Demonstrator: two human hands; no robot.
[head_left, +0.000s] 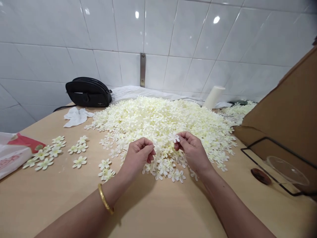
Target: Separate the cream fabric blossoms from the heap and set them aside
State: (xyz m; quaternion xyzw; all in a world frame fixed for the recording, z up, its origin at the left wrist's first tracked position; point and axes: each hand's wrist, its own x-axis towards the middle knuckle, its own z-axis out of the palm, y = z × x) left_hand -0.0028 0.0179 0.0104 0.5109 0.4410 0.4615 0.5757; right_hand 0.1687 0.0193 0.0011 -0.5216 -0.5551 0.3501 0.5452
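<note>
A wide heap of cream-white artificial flowers [153, 115] covers the middle of the table. My right hand [192, 148], at the front of the heap, pinches one white artificial flower [176, 138] between thumb and fingertips. To its left, my left hand [141, 152] is closed with thumb against forefinger; anything between them is too small to make out. A gold bangle [105, 199] circles my left wrist. The two hands are apart, both above the near edge of the heap. Left of my left forearm lie a few loose flowers [79, 162].
A black bag [89, 92] stands against the tiled wall, with a crumpled white tissue [77, 116] before it. At the left edge lies a white and red plastic bag [17, 152]. A pale cone [214, 97] rises behind the heap; cardboard [282, 96] and a black wire frame [262, 168] stand right.
</note>
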